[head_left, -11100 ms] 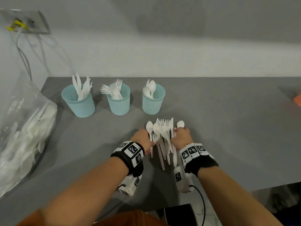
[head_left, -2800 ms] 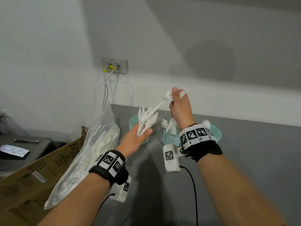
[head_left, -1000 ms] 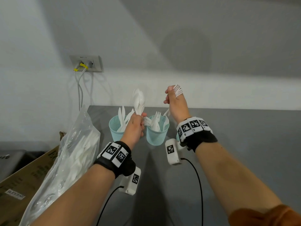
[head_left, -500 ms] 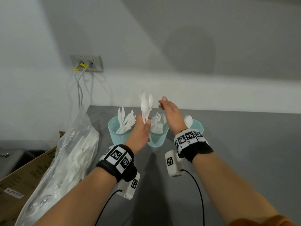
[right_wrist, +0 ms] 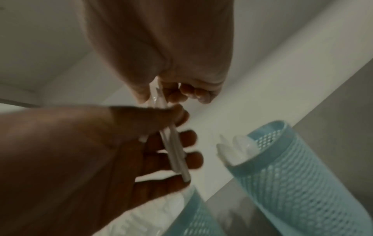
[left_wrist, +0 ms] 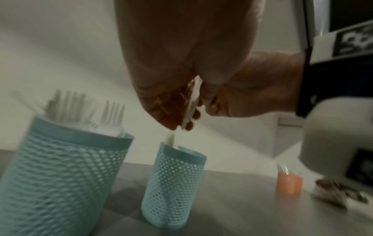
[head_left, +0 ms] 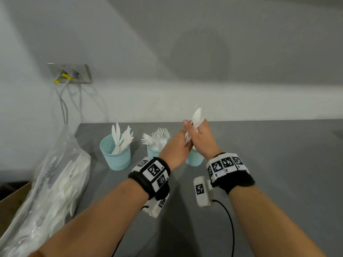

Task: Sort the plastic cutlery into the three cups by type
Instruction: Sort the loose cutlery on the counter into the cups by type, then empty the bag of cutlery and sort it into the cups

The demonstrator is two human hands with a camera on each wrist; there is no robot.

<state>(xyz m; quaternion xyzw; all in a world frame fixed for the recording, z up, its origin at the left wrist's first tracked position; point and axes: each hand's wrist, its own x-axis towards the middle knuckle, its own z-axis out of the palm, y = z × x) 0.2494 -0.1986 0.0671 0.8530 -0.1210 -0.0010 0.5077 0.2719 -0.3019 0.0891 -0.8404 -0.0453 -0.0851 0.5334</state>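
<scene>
Three teal mesh cups stand in a row at the back of the grey table: a knife cup, a fork cup, and a spoon cup half hidden behind my hands. Both hands meet above the spoon cup. My left hand grips the handles of a small bundle of white spoons, whose bowls point up. My right hand pinches the same bundle higher up. In the right wrist view the spoon handles cross my left fingers. The left wrist view shows the handle ends just above the spoon cup.
A clear plastic bag of white cutlery leans at the table's left edge, over a cardboard box. A wall socket with cables is behind it. A small orange object sits far right on the table.
My right hand, open beside the spoons half a second ago, now holds the bundle together with my left. Both hands have moved right and down, over the right cup.
</scene>
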